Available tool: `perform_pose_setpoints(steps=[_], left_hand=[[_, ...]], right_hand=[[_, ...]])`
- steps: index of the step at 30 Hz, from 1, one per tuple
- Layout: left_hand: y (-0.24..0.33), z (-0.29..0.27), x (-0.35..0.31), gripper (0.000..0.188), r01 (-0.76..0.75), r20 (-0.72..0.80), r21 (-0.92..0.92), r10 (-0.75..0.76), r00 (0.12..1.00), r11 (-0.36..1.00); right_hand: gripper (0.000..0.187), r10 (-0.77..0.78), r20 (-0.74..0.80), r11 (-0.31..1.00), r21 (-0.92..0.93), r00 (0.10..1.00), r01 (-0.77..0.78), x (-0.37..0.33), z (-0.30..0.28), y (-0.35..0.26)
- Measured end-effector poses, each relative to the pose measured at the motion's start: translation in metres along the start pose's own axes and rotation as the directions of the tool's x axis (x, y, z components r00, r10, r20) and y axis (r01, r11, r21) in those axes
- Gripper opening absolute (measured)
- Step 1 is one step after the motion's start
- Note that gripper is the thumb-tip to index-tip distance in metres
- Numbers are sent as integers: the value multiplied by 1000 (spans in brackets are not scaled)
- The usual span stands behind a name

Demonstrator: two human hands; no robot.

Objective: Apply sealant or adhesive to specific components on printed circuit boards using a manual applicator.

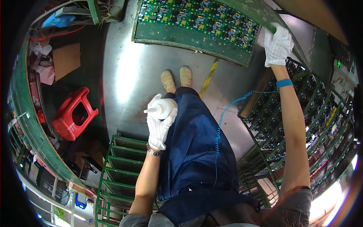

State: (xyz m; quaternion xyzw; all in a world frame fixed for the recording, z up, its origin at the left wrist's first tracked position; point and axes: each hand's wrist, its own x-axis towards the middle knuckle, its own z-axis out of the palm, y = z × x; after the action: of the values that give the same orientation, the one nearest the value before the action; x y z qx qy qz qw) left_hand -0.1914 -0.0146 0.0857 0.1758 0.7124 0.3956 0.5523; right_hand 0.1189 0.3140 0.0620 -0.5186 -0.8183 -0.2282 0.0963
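My left hand, in a white striped glove, is closed around a white squeeze bottle with a narrow nozzle pointing left. The bottle is in front of my dark blue apron. Far to the right, my right hand, also gloved, has its fingers at a green metal bar and appears closed on it. On that wrist sits a blue strap, with a coiled blue cord running back toward the apron. Ahead of me a green tray carries several green circuit boards.
A red plastic stool stands at left by a bench with a cardboard piece. Near my left side is a green shelf rack. A rack of dark boards stands at right. Yellow-black tape marks the floor.
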Motion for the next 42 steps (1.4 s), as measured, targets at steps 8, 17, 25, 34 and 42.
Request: perform_pose_setpoints(steps=[8,17,25,34,42], left_hand=[[2,6,-1,72,38,-13,-55,-39,999,998],[-4,6,-4,72,-62,-29,68,64,998,996],[-1,18,2,73,-1,-25,-121,-2,1000,993],[-12,22,5,72,-96,-12,13,96,995,995],[-6,22,2,72,-78,-37,26,79,996,997]], right_hand=[[43,-151,295,982,154,943,109,-37,3,-16],[31,-32,177,989,147,984,6,41,-13,30],[46,92,101,986,132,991,-105,122,-5,83],[38,62,123,988,132,990,-79,143,-14,72],[30,-110,249,992,-30,962,121,62,-11,31]])
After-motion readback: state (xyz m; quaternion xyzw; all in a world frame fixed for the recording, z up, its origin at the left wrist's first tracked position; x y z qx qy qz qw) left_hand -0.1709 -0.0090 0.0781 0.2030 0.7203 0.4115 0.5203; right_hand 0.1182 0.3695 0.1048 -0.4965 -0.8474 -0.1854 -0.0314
